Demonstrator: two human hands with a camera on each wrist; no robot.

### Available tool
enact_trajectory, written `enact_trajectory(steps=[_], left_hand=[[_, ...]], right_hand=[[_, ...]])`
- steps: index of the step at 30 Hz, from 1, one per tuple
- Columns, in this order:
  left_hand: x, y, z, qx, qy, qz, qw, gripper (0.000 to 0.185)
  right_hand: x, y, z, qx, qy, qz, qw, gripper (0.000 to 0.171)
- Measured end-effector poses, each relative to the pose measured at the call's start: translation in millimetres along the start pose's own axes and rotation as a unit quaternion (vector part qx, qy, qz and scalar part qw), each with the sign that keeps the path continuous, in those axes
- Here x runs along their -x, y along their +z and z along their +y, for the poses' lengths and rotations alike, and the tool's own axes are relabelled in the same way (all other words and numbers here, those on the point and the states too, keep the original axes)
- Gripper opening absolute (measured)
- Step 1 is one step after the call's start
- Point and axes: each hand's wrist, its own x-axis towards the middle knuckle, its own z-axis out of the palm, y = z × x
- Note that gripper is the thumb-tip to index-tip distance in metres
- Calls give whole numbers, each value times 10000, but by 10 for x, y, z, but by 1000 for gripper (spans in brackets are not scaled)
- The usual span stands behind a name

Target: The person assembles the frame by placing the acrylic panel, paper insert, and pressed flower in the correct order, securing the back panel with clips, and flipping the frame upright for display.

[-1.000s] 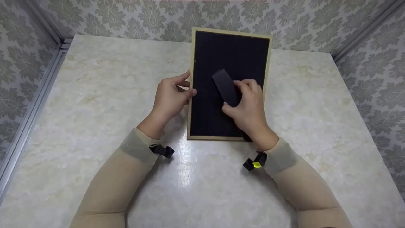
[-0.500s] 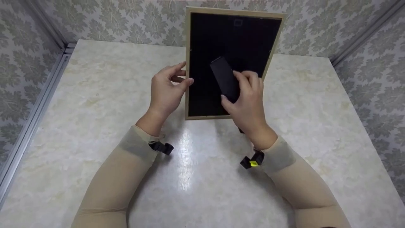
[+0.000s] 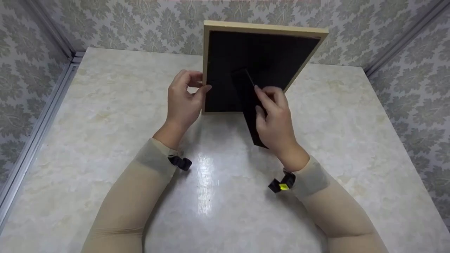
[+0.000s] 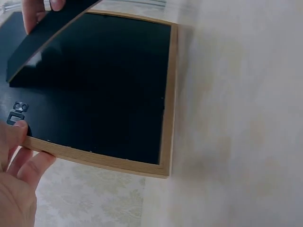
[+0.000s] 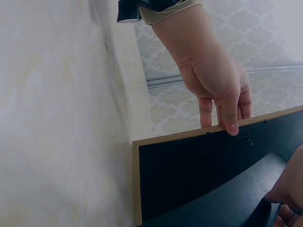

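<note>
While left hand (image 3: pixel 182 102) grips upright frame (image 3: pixel 260 52), right hand (image 3: pixel 276 119) pinches stand (image 3: pixel 251 116)

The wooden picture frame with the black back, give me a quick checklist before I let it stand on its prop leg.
1. Left hand holds the side edge of the light wooden picture frame: ok.
2. Right hand pinches the black fold-out prop leg: ok.
3. Prop leg swung away from the black backing: ok, a gap shows in the left wrist view.
4. Frame raised, bottom edge on the pale marble-look table: ok.
5. Foot of the leg resting on the table: cannot tell, the hand covers it.
6. Hinge firm enough to hold the lean: cannot tell.
</note>
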Motion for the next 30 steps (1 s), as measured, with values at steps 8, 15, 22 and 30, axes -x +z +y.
enact_trajectory(steps=[8,15,22,30], left_hand=[[29,40,-85,-56,268,-9,9996,17],[39,36,-163,-437,430,-61,9981,14],[42,35,-224,-349,639,-44,9973,15],[49,18,-218,-95,579,-199,9981,16]], right_hand=[[88,16,8,-102,6,42,9999,43],[219,87,64,-170,-136,22,9998,41],[236,81,113,-436,-212,215,9986,39],[-24,-331,198,-1040,-206,2153,9708,18]])
